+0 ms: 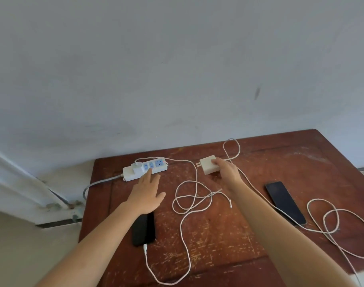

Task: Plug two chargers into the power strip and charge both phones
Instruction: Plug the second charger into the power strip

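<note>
- On the tabletop, head view, far left: power strip, white with blue sockets, rigid and light; likely to skid when a plug is pushed in. Left hand lies flat and released, fingertips on its near edge, grasping nothing.
- Small white charger: already seated in the strip; its cable runs in loose loops to the left phone, plugged at its near end.
- Square cream charger: unplugged, prongs toward the strip, well apart from it. Right hand has its grip closed over the body. Hard, light block; best held by its sides.
- Right phone: dark glass slab, slippery and fragile; whether its cable is connected cannot be told.
- Writing: none legible.
</note>
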Demonstrator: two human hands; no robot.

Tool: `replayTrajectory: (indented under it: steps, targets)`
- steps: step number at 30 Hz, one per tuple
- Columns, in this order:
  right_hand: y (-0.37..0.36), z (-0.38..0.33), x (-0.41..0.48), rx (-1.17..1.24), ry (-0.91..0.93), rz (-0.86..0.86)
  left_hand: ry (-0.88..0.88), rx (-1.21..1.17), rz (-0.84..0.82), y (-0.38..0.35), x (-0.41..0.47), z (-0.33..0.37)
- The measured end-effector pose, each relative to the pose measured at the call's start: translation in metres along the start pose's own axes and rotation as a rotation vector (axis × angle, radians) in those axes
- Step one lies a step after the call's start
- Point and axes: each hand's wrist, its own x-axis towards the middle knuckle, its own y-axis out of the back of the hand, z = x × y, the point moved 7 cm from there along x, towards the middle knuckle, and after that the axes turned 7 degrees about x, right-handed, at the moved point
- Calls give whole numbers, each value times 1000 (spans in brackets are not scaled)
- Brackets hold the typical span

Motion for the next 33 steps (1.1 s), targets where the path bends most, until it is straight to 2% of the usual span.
replayTrajectory:
  steps: [7,13,18,21,25,33]
  targets:
    - [-47,26,38,-39,-66,-109,-78,64,-38,-26,41,-13]
    - [-72,66,67,-401,-159,-181,-44,79,-36,-42,70,-25]
    - [-106,80,98,-594,-193,-268,22,117,-65,-56,78,-43]
    - [-121,70,124,-667,-124,-231,17,130,-44,-59,78,-46]
    - [-136,51,150,-575,-10,-150,14,125,-8,-59,81,-48]
    - [-145,70,140,-603,-69,-441,-5,79,43,-63,81,-52]
